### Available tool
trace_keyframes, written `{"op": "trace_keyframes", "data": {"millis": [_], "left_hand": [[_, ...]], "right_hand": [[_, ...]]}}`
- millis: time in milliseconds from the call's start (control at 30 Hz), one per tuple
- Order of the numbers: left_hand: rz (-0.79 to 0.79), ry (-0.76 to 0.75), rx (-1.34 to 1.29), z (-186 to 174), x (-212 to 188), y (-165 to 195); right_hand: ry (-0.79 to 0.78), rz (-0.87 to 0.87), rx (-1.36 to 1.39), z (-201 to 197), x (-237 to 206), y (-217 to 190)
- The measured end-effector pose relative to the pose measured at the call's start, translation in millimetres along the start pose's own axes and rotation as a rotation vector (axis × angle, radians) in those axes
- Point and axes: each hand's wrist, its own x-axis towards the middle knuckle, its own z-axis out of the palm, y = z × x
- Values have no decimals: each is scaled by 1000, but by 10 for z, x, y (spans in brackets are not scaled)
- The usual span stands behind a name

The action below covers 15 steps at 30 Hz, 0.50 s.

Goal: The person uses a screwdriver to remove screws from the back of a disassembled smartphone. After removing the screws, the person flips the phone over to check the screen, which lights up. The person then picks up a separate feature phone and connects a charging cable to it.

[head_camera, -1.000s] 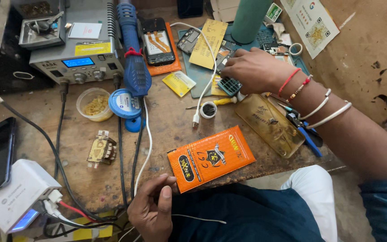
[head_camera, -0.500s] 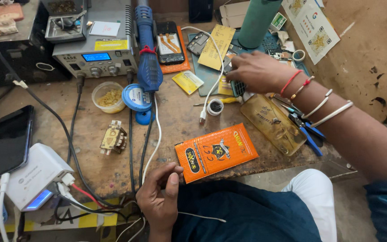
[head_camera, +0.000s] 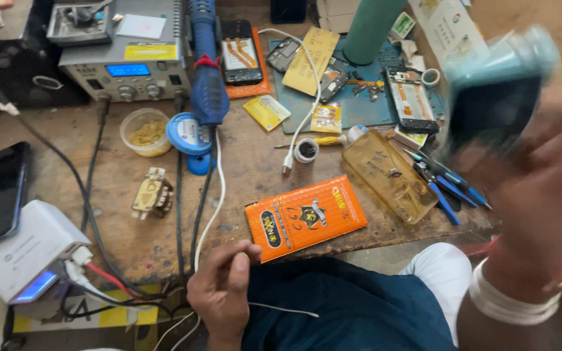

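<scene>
Head view: right hand (head_camera: 544,175) clamped on blurred phone (head_camera: 495,97); left hand (head_camera: 224,289) pinching thin wire (head_camera: 281,309).

Phone (head_camera: 494,97): dark, rectangular, pale teal edge; blurred, raised above the bench's right side, tilted, gripped from below by the right hand (head_camera: 541,175). Thin white wire (head_camera: 281,309): pinched in the left hand (head_camera: 222,292), trailing right across the lap.

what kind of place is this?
Most likely a phone repair bench: a soldering station with a blue display, opened phones on a teal work mat, and pliers on a worn wooden table.
</scene>
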Motion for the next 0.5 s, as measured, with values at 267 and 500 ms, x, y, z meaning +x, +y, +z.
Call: {"op": "trace_keyframes", "data": {"millis": [267, 500], "left_hand": [[-358, -539, -47, 178, -22, 293], [-537, -549, -140, 79, -27, 339]], "right_hand": [[-619, 797, 851, 945, -1416, -126], [-725, 668, 867, 928, -1538, -107]]}}
